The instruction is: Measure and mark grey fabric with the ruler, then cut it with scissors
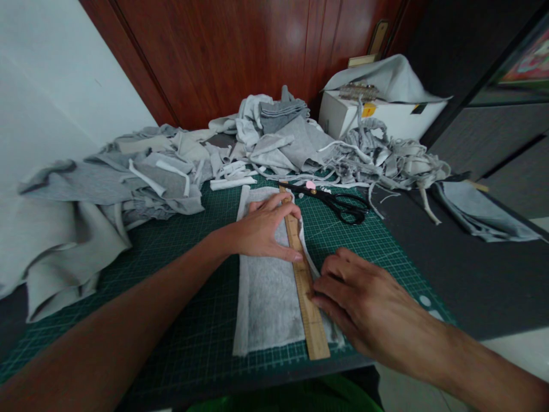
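A grey piece of cloth [270,297] lies on the green cutting mat [201,240], its left edge folded over in a narrow strip. Along its right side rests a wooden ruler [305,286], slightly slanted. My left hand [268,226] lies over the cloth and the ruler's upper half, fingers spread, thumb on the ruler. Beside the ruler's lower half, my right hand [358,294] has its fingers closed on the raised right edge of the cloth. Black scissors [332,200] lie beyond the hands, their blades near the ruler's far end.
Heaps of grey cloth [167,166] spread along the left and back. Tangled strips [386,154] lie at the back right, before a white box [338,114]. Folded dark cloth [484,212] sits at the far right. A wooden door [240,51] stands behind.
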Tool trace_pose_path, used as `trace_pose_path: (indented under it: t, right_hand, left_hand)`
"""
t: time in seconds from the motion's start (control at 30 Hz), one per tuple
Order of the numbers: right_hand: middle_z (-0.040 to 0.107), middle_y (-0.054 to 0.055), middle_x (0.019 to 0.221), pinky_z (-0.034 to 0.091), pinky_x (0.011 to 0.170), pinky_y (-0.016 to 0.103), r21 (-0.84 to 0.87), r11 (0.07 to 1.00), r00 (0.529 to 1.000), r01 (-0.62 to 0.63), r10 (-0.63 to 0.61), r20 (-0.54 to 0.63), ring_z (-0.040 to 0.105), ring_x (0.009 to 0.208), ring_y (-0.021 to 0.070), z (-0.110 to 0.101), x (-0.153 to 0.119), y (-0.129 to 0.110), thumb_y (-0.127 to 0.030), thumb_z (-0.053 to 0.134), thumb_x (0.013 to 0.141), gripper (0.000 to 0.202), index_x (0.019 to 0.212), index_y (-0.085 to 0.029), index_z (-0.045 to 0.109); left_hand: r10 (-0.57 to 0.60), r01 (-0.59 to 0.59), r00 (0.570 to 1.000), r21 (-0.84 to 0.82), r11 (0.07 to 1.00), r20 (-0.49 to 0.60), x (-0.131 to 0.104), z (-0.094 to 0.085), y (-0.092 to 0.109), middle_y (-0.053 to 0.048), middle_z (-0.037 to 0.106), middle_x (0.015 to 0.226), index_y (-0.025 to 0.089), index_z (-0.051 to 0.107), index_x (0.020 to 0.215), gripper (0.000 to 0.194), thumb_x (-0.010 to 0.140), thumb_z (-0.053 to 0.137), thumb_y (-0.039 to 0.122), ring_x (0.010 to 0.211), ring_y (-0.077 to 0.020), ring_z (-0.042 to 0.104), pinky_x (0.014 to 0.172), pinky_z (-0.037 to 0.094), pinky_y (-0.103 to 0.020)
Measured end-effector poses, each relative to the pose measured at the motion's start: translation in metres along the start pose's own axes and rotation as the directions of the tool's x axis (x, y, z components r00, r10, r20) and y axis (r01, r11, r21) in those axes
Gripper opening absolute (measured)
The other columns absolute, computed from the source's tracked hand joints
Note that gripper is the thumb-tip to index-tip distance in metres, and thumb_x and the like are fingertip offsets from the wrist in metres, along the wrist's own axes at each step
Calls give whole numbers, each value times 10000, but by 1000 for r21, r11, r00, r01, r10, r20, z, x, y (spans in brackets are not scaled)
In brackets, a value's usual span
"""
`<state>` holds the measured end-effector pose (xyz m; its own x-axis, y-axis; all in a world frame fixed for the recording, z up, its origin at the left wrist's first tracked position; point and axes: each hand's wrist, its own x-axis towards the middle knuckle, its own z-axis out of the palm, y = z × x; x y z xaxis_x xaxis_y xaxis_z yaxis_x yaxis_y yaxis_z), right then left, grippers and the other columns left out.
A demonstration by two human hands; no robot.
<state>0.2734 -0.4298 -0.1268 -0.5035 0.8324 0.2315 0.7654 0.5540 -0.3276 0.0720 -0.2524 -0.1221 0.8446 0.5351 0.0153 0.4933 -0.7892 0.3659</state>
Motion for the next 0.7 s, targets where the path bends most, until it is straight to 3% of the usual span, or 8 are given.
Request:
trace_pose_path:
  t: [0.13, 0.27, 0.43, 0.57, 0.7]
  right_hand:
    - [635, 170, 1283, 552, 1020, 501, 54, 985, 983, 163, -158, -90, 587, 1216, 318, -4, 18, 6, -228, 563, 1030, 214, 1195, -141, 668]
    - [614, 201, 1354, 526, 1105, 514, 98, 984, 979, 150, -134, -155, 565, 1306, 321, -9, 48, 25, -272, 590, 1029, 357, 1345, -110, 553]
    - [585, 232, 1415, 493, 1129, 587, 125, 975, 981, 181, -171, -87, 561, 1348, 357, -13, 85, 63, -437, 675, 987, 587, 1433, -127, 454]
    - [649, 195, 1317, 511, 1102, 587, 91, 977, 976, 195, -183, -122, 613, 1272, 331, -10, 96, 86, -443, 573, 1044, 429, 1360, -158, 522]
    - [650, 220, 1379, 497, 1134, 581, -36, 982, 980, 184, -186, -72, 598, 1332, 331, -1, 103, 116, -259, 445, 1081, 320, 1307, -118, 622]
  left_hand:
    - [-19, 19, 1000, 15, 1000, -6, 0, 2, -1, -214, 273, 1676, 278, 544, 1280, 766, 667, 883, 589, 1593, -410, 209, 1154, 275, -666]
    - [-7, 7, 1000, 14, 1000, -21, -1, 3, -3, -203, 311, 1670, 278, 536, 1335, 809, 668, 876, 584, 1584, -412, 236, 1162, 292, -659]
    - [-48, 48, 999, 0, 999, -13, -3, 2, -2, -244, 232, 1706, 217, 350, 1562, 1148, 646, 863, 681, 1599, -424, 183, 1223, 225, -658]
    - [-36, 35, 999, -27, 999, -28, -5, -1, 0, -186, 283, 1697, 245, 472, 1458, 1018, 638, 863, 704, 1586, -427, 222, 1224, 252, -632]
    - [-44, 42, 998, -47, 998, -40, -6, -2, 1, -163, 307, 1682, 267, 555, 1311, 871, 615, 898, 664, 1571, -427, 256, 1210, 266, -622]
